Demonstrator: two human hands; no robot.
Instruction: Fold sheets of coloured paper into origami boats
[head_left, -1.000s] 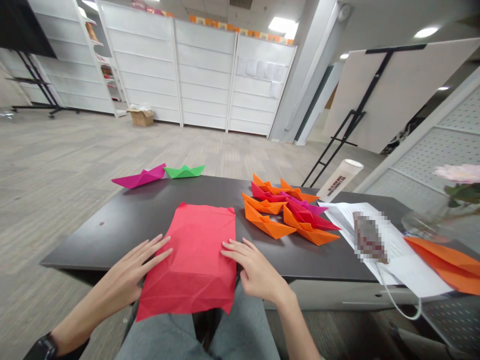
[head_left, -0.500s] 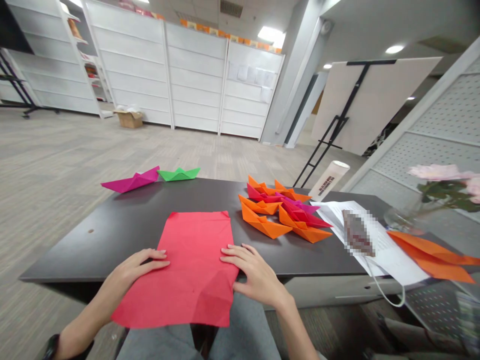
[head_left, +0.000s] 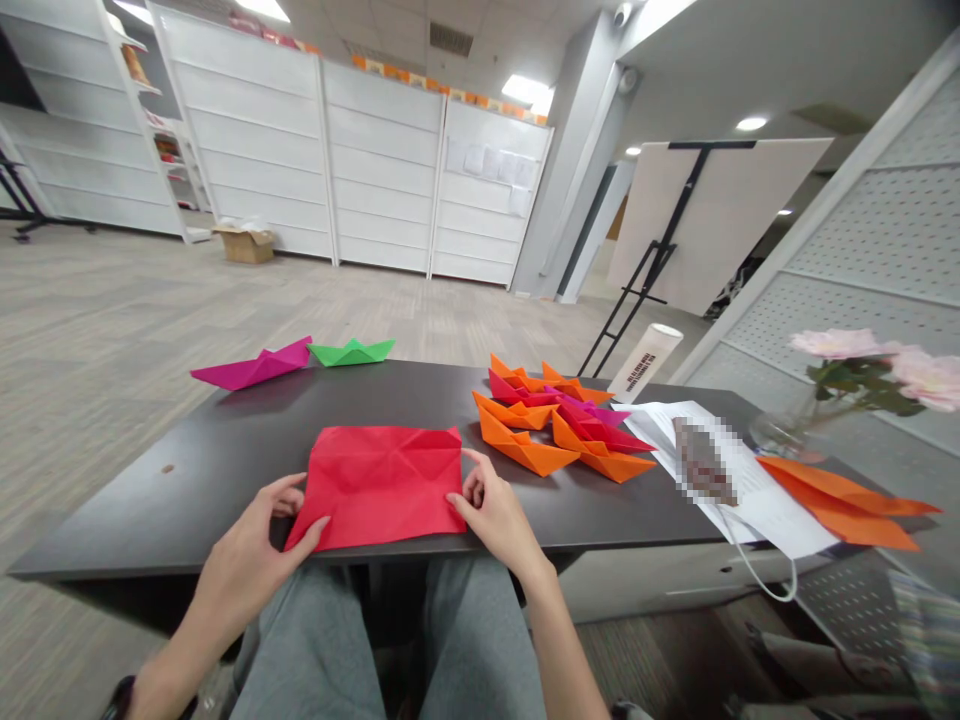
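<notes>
A creased red sheet of paper (head_left: 386, 488), doubled over on itself, lies at the front edge of the dark table. My left hand (head_left: 262, 535) pinches its lower left side, thumb on top and fingers curled at the edge. On the opposite side, my right hand (head_left: 491, 505) holds the right edge between thumb and bent fingers. Just beyond my right hand stands a group of folded orange, red and magenta paper boats (head_left: 529, 450). A magenta boat (head_left: 255, 368) and a green boat (head_left: 352, 352) sit at the far left edge.
A white cylinder (head_left: 645, 362) stands at the far edge. White printed sheets (head_left: 780, 515) with a pixelated item, folded orange paper (head_left: 847, 500) and a glass vase (head_left: 780, 432) of pink flowers occupy the right side. A perforated panel (head_left: 885, 250) rises beyond.
The red sheet's near part has been brought up over its far part, so it looks shorter. Both hands went from resting flat to gripping its sides. The view has shifted slightly.
</notes>
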